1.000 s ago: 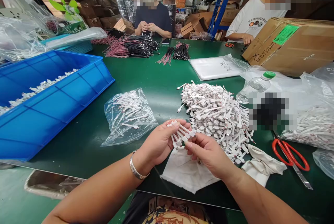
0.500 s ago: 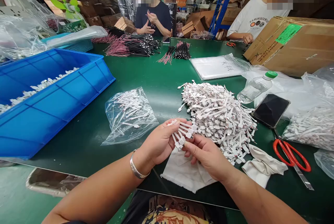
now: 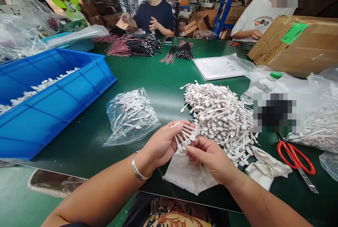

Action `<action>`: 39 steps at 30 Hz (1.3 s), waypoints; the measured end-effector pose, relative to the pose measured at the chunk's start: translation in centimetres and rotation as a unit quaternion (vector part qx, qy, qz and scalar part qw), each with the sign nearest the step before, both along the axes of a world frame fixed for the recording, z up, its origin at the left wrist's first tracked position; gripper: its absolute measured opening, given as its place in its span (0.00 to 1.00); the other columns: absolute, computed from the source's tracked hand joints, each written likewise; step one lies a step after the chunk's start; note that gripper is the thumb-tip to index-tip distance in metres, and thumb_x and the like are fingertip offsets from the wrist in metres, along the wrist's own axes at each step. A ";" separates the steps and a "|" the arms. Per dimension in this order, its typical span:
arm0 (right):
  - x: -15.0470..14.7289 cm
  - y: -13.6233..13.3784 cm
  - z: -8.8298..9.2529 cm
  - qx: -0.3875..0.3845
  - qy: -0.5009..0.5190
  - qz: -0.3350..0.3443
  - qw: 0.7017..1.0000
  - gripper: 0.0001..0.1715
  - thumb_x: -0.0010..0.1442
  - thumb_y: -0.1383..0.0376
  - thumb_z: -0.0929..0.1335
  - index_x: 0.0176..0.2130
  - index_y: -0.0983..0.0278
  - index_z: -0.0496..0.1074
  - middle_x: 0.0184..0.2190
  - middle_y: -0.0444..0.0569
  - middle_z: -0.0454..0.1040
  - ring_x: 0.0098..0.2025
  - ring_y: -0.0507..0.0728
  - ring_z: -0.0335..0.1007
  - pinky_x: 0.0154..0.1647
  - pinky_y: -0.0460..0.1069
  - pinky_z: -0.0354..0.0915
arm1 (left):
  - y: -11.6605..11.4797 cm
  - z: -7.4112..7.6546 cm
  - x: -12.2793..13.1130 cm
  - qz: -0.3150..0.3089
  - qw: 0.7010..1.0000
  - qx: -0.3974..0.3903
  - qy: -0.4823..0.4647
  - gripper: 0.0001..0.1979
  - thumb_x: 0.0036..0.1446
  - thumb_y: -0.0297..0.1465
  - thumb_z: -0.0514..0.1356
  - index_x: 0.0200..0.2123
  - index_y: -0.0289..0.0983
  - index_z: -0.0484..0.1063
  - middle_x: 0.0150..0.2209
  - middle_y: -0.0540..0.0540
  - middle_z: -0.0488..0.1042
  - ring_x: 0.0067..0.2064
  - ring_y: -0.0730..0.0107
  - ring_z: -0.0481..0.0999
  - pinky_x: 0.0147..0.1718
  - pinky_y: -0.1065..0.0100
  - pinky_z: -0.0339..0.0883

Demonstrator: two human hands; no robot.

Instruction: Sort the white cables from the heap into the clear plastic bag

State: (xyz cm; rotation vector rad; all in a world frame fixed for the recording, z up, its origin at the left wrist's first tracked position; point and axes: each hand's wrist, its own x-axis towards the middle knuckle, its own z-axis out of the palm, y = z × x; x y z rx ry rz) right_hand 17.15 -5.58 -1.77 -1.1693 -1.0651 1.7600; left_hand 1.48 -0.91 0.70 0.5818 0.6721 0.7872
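Observation:
My left hand (image 3: pixel 161 146) is closed around a small fan of white connector pieces (image 3: pixel 185 134), held just above the green table (image 3: pixel 163 79). My right hand (image 3: pixel 208 156) is beside it, fingers curled, thumb and fingertips touching the ends of the same bundle. A large heap of the same white pieces (image 3: pixel 221 114) lies right behind my hands. Under my hands lies a white cloth (image 3: pixel 185 176). A clear plastic bag (image 3: pixel 130 116) with some of these pieces lies to the left.
A blue bin (image 3: pixel 50 96) with white pieces stands at the left. Red-handled scissors (image 3: pixel 297 158), a plastic bottle (image 3: pixel 260 87), more bags and a cardboard box (image 3: pixel 298 43) are at the right. Two people sit across the table by bundles of red and black wires (image 3: pixel 134 47).
My hands stay in place, the right fingers shifting slightly on the bundle. The person opposite has spread their hands apart and reached sideways.

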 end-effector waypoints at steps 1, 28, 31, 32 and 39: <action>0.0 0.0 0.0 -0.008 0.006 0.000 1.000 0.14 0.54 0.57 0.70 0.28 0.66 0.68 0.24 0.43 0.68 0.26 0.49 0.63 0.24 0.43 0.58 | 0.0 0.0 0.0 0.001 1.000 -0.002 -0.003 0.11 0.58 0.32 0.56 0.40 0.33 0.73 0.42 0.39 0.73 0.34 0.66 0.74 0.29 0.65 0.69; -1.0 -0.9 -0.3 -0.048 -0.039 0.097 0.993 0.20 0.53 0.53 0.69 0.27 0.69 0.73 0.24 0.47 0.73 0.23 0.48 0.66 0.20 0.41 0.59 | -0.1 -0.9 0.1 -0.011 1.000 -0.016 -0.014 0.10 0.58 0.31 0.56 0.41 0.33 0.72 0.43 0.40 0.74 0.41 0.66 0.74 0.44 0.65 0.65; -0.8 -1.2 -0.3 -0.086 0.002 0.173 0.981 0.25 0.52 0.49 0.68 0.30 0.70 0.74 0.26 0.52 0.76 0.23 0.51 0.70 0.17 0.41 0.58 | 0.0 -0.8 0.0 -0.009 0.999 0.034 0.023 0.11 0.59 0.32 0.55 0.41 0.34 0.71 0.44 0.41 0.73 0.43 0.66 0.73 0.46 0.64 0.64; -0.8 -1.3 -0.2 -0.101 0.031 0.181 0.978 0.28 0.53 0.46 0.66 0.32 0.70 0.74 0.27 0.54 0.76 0.24 0.52 0.72 0.17 0.41 0.59 | 0.0 -0.6 -0.1 -0.017 0.996 0.073 0.050 0.11 0.60 0.33 0.54 0.42 0.35 0.71 0.45 0.41 0.73 0.44 0.66 0.73 0.46 0.64 0.64; -0.2 -0.6 0.4 -0.112 0.202 0.073 0.970 0.42 0.56 0.37 0.53 0.42 0.67 0.73 0.34 0.56 0.76 0.37 0.56 0.73 0.36 0.50 0.67 | -0.9 0.7 -0.2 -0.192 0.787 0.515 0.280 0.15 0.61 0.28 0.48 0.48 0.37 0.69 0.41 0.44 0.75 0.40 0.66 0.72 0.42 0.65 0.64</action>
